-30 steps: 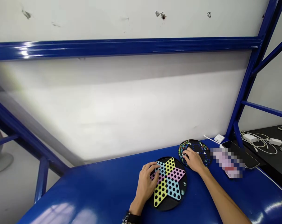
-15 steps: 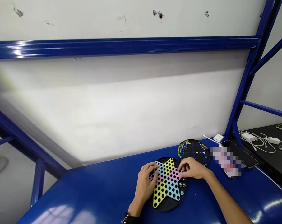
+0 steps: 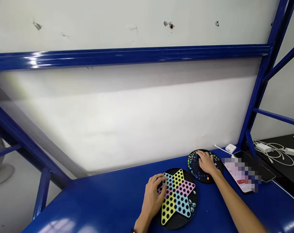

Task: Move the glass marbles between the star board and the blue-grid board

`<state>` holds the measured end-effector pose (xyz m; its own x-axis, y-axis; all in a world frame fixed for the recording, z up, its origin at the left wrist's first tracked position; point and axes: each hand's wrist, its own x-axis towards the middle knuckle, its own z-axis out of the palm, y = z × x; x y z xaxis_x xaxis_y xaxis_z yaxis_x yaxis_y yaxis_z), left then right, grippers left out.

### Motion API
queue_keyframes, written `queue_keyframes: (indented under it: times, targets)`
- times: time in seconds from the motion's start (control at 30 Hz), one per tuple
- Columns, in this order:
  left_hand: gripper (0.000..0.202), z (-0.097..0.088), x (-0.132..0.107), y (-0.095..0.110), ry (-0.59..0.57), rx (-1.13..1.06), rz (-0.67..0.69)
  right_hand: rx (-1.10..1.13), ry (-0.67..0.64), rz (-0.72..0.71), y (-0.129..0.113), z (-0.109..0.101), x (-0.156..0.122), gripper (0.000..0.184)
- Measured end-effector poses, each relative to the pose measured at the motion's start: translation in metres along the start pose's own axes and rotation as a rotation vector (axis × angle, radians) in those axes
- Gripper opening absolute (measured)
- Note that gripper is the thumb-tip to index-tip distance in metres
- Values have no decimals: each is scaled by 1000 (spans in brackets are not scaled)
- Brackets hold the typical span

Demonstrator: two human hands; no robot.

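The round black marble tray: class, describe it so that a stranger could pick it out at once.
On the blue table, find the star-shaped board. Just beyond it, towards the wall, lies a smaller round black tray under the right hand. Coloured marbles ring its rim, and it has no star.

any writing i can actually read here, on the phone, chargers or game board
No word, brand, number or sign can be read.
The flat pale device beside the dark phone: pixelated, unreadable.
The white chargers: too small to show any print.
The star-shaped Chinese checkers board: only coloured holes show, no lettering seen.
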<state>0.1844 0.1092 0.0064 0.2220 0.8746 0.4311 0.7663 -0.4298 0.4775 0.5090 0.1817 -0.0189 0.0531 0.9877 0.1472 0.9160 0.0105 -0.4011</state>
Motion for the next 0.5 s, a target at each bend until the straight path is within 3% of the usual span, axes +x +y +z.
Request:
queue_keyframes:
  times: [0.3,0.37,0.5]
  targets:
    - [28,1,1,-3,-15,-27,3,282,178,28,2,-6,-4,15]
    - [29,1,1,-4,-21,-38,-7,409,225,51,0,-8,-6,18]
    - [30,0,2,-3,-24,-44,-18,703,328,135,5,-25,-8,40]
